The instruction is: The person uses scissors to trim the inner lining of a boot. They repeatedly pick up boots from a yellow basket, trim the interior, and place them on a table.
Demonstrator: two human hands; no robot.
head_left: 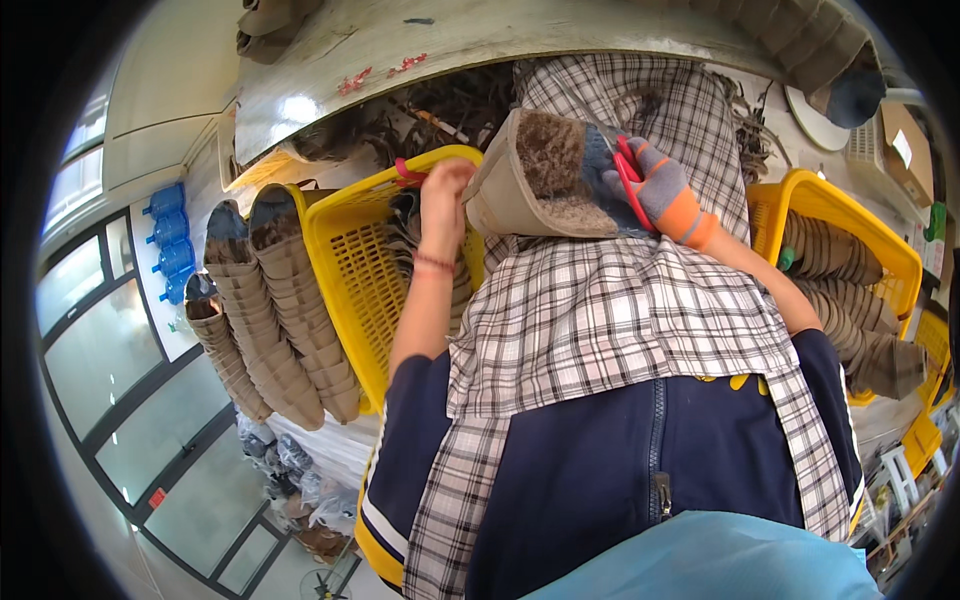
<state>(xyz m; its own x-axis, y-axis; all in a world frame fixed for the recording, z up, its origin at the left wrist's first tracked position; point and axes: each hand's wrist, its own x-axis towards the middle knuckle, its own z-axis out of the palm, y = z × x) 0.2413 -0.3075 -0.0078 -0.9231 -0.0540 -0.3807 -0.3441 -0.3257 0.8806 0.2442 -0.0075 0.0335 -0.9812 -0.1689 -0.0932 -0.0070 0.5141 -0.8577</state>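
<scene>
A tan boot upper (500, 200) with brown fur lining and a dark blue part at its right end lies across my lap, its opening spread toward me. My left hand (445, 205), bare, grips the upper's left edge, its fingertips partly hidden. My right hand (668, 195), in a grey and orange glove, is closed around red-handled scissors (626, 178). Their blades point up and left beside the blue part. A plaid apron (570, 320) covers my lap beneath the upper.
A yellow basket (345, 285) with pieces inside stands at my left, next to long stacks of uppers (265, 310). Another yellow basket (800, 190) at my right holds more stacked uppers. The worktable (480, 50) is ahead, with dark scraps (470, 105) under it.
</scene>
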